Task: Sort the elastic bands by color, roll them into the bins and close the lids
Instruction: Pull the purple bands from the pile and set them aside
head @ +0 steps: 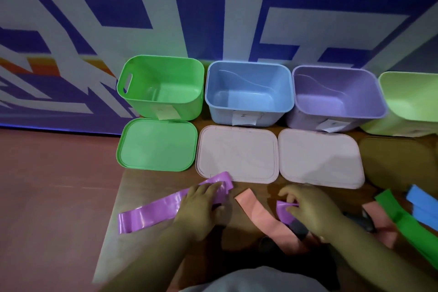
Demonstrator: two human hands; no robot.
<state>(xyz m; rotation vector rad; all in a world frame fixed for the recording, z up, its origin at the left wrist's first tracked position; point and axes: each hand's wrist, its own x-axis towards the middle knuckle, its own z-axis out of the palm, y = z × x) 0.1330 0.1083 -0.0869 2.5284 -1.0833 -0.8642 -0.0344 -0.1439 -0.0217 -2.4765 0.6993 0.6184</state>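
Observation:
A long purple band (151, 211) lies flat on the table's left part. My left hand (201, 208) presses on its right end, fingers spread. My right hand (308, 208) pinches a second purple band (284, 211), partly rolled, on top of a pink band (258, 216). At the right lie a green band (398, 216), a blue band (422, 206) and another pink band (384, 227). Four open bins stand at the back: green (163, 85), blue (248, 90), purple (336, 95) and light green (412, 102).
Lids lie in front of the bins: a green lid (157, 144) and two pale pink lids (237, 154) (320, 159). The wooden table's left edge (111, 220) drops to a reddish floor. A dark object (365, 220) lies near the right bands.

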